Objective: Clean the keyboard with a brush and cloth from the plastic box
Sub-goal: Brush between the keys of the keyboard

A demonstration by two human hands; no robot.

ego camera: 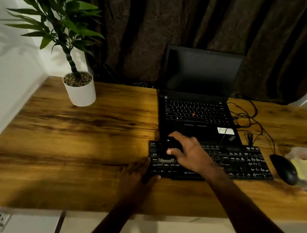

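While one keyboard (235,162) lies gripped

Where one laptop (198,113) stands, we count two hands on the black, white-lettered keyboard just nearer. Left hand (135,176) grips its near-left corner; right hand (190,151) curls round one blurred dark object (168,145).

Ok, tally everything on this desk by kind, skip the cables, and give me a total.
Computer gear: 3 (laptop, keyboard, mouse)
Plants: 1 (potted plant)
Containers: 1 (plastic box)
Tools: 1 (brush, in the right hand)
Total: 6
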